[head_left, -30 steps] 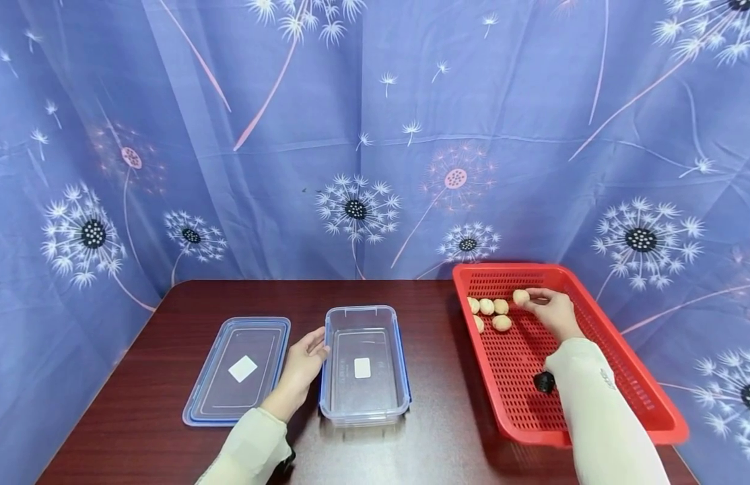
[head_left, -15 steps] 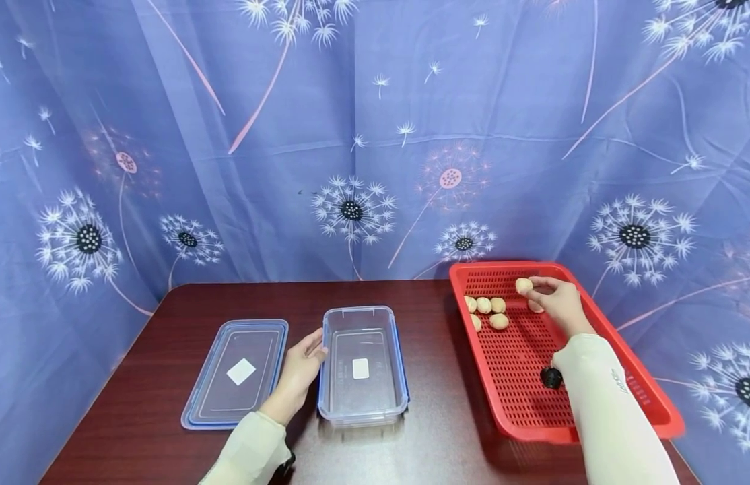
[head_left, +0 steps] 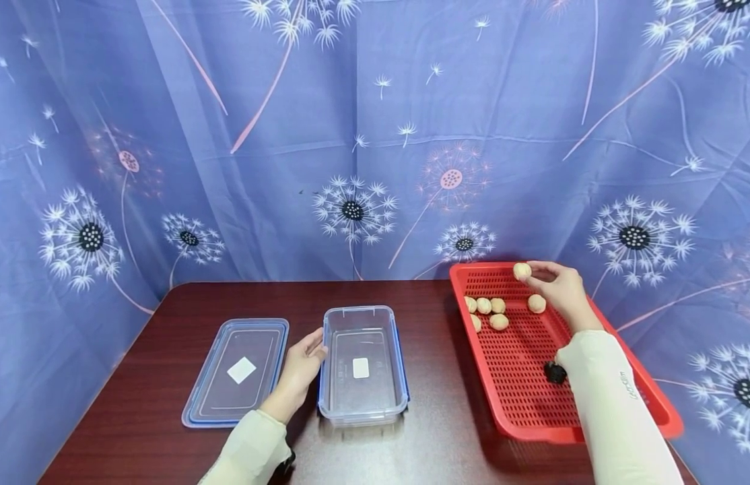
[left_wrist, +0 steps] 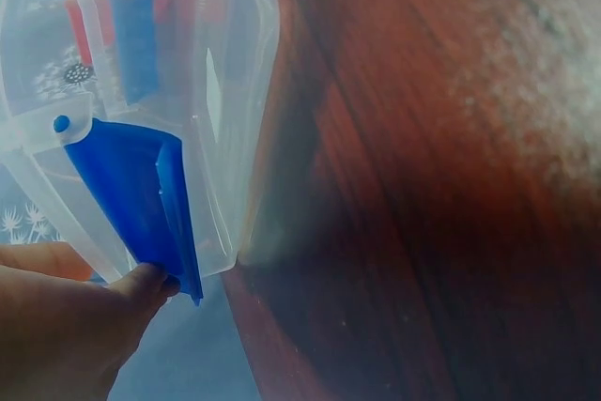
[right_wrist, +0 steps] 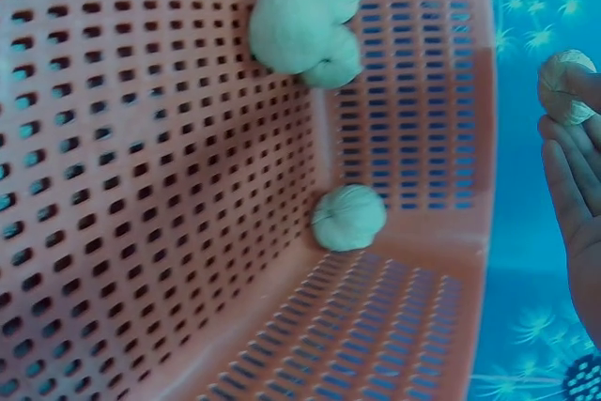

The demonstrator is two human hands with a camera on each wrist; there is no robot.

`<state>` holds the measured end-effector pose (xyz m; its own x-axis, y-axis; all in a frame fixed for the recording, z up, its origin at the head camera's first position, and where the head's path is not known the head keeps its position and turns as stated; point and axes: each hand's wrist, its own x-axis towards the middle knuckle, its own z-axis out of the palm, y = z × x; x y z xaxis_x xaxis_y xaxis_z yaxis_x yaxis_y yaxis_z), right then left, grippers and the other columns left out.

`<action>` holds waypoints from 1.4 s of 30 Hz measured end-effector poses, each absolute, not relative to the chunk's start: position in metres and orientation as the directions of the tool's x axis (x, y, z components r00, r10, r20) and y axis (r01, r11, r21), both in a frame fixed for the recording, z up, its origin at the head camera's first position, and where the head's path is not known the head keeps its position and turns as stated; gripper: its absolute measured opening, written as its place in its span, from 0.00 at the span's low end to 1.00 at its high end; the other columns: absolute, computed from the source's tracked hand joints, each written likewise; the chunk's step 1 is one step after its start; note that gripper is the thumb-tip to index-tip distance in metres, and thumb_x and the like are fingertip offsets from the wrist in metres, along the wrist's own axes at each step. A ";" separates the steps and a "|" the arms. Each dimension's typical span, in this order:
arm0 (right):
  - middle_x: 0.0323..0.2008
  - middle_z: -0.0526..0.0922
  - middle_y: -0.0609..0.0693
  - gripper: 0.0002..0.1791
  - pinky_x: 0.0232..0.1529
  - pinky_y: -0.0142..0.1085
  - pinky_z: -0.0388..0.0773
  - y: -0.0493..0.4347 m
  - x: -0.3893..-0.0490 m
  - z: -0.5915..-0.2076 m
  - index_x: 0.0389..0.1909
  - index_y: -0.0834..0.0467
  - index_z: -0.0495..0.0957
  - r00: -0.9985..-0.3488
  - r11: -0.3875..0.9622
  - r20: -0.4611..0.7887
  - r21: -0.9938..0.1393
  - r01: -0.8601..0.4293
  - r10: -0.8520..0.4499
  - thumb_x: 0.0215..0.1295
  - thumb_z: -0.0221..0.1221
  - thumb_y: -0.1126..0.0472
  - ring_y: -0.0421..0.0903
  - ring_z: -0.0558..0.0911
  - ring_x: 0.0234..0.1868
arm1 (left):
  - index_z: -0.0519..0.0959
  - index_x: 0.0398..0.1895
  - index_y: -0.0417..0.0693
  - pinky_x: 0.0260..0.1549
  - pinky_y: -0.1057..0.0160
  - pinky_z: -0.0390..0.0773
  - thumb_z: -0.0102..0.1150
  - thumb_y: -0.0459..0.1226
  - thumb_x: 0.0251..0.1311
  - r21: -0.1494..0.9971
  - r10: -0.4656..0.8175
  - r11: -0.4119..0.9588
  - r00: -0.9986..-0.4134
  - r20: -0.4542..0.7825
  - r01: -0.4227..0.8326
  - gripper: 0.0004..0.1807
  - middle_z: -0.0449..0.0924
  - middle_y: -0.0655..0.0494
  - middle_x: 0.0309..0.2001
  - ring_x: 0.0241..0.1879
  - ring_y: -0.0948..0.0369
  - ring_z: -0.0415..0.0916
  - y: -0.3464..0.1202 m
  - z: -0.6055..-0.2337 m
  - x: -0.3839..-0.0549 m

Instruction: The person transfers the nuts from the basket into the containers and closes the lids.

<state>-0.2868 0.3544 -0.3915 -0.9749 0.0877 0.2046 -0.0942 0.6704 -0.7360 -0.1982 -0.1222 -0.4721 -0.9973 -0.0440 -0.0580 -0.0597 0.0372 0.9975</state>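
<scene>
My right hand (head_left: 559, 289) pinches a pale round walnut (head_left: 522, 271) between thumb and fingers, over the far end of the red basket (head_left: 502, 404). The right wrist view shows this walnut (right_wrist: 566, 86) beyond the basket's rim. Below the hand, one walnut (head_left: 536, 304) lies by itself; several more walnuts (head_left: 499, 321) are grouped at the basket's left side. My left hand (head_left: 302, 367) holds the left side of a clear plastic container (head_left: 363, 397), its thumb at the blue latch (left_wrist: 141, 194) that hangs outward in the left wrist view. Inside the container is only a white square label.
A clear lid (head_left: 214, 404) with a blue edge lies flat left of the container. Everything stands on a dark red-brown wooden table (head_left: 429, 377). Behind it hangs a blue curtain (head_left: 260, 202) with dandelion prints.
My right hand has lifted the walnut upward and toward the basket's far rim, baring another walnut beneath it. The left hand keeps its place on the container.
</scene>
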 end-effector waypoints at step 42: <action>0.41 0.85 0.56 0.20 0.40 0.24 0.79 0.200 -0.261 -0.330 0.51 0.60 0.81 -0.879 0.507 0.464 -0.736 -0.449 -0.104 0.56 0.69 0.64 0.50 0.84 0.43 | 0.60 0.67 0.25 0.66 0.46 0.61 0.45 0.23 0.66 0.996 -0.035 0.047 -0.997 -0.071 -0.072 0.25 0.60 0.26 0.65 0.65 0.38 0.61 -0.122 -0.469 -0.199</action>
